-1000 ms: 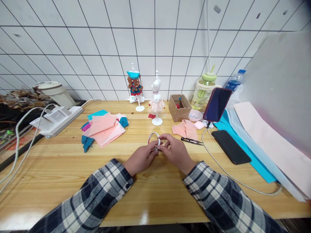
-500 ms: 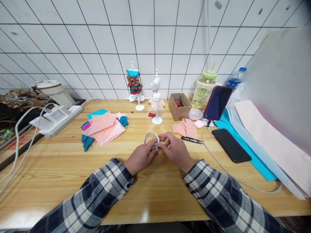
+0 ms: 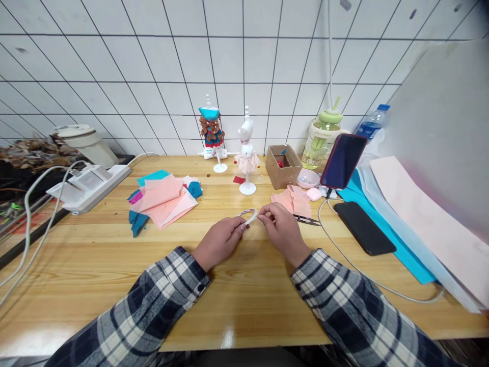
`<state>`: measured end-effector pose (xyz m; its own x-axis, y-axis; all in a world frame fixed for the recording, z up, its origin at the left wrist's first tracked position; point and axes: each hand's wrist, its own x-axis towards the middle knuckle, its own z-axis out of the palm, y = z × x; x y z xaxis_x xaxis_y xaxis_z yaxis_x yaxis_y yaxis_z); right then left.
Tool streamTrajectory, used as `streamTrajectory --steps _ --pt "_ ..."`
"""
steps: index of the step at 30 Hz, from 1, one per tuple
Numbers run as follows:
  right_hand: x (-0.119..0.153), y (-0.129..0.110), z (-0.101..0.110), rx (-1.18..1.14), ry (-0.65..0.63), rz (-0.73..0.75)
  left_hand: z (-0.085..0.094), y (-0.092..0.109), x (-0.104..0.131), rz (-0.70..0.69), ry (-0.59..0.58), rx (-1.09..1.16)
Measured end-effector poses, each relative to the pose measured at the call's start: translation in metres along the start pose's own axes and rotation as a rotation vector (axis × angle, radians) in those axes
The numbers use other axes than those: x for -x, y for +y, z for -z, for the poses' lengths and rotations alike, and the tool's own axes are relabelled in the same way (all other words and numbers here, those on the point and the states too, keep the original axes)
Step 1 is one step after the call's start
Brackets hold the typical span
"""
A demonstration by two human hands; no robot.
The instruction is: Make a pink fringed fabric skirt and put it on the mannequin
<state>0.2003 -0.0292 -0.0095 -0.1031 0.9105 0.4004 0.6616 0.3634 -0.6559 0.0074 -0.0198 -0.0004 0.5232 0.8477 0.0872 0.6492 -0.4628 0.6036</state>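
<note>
Sleeves of checked cloth reach in from the near side of a wooden bench, with a white ring between the person's hands at mid-scene. The left hand has the ring by its left side, thumb and fingers closed on it. The right hand is just beside the ring's right edge, thumb and forefinger tips drawn together; whether they hold anything thin cannot be told.

Far of the ring, a white dress form in a pale pink skirt stands upright, a red scrap near its base. To its left and farther off is a second form, dressed in blue, brown and red.

Peach sheets lie over blue and teal pieces on the left, near a white power strip. To the right, dark snips lie partly behind the right hand, near of ruffled peach cloth. Beyond stand an open cardboard box and a pink dish, with a propped phone and a flat black phone farther right.
</note>
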Motion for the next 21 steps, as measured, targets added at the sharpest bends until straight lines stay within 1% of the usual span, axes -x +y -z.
streamTrajectory --steps 3,6,10,12,14,17,19,20,21 --pt "-0.001 0.001 0.000 0.000 -0.017 0.019 0.002 -0.003 -0.001 0.024 0.006 -0.023" --pt "0.002 -0.004 -0.002 -0.001 -0.035 0.078 0.003 -0.004 -0.001 0.057 0.053 -0.009" --pt "0.006 -0.013 -0.006 0.070 -0.066 0.158 0.004 -0.003 -0.001 0.094 0.120 0.145" --pt "0.007 -0.016 -0.007 0.066 -0.056 0.191 0.007 -0.007 -0.003 0.123 0.153 0.213" --pt "0.006 -0.015 -0.004 0.017 0.010 0.190 0.013 -0.016 -0.005 0.161 0.222 0.239" --pt "0.003 -0.008 0.003 -0.073 0.136 0.135 0.027 -0.039 -0.009 0.246 0.440 0.180" --pt "0.000 -0.002 0.006 -0.119 0.147 0.077 0.034 -0.053 -0.011 0.237 0.440 0.143" --pt "0.000 0.001 0.006 -0.142 0.118 0.043 0.035 -0.058 -0.012 0.194 0.405 0.096" --pt "-0.001 0.003 0.004 -0.164 0.073 0.012 0.033 -0.062 -0.012 0.125 0.345 -0.003"
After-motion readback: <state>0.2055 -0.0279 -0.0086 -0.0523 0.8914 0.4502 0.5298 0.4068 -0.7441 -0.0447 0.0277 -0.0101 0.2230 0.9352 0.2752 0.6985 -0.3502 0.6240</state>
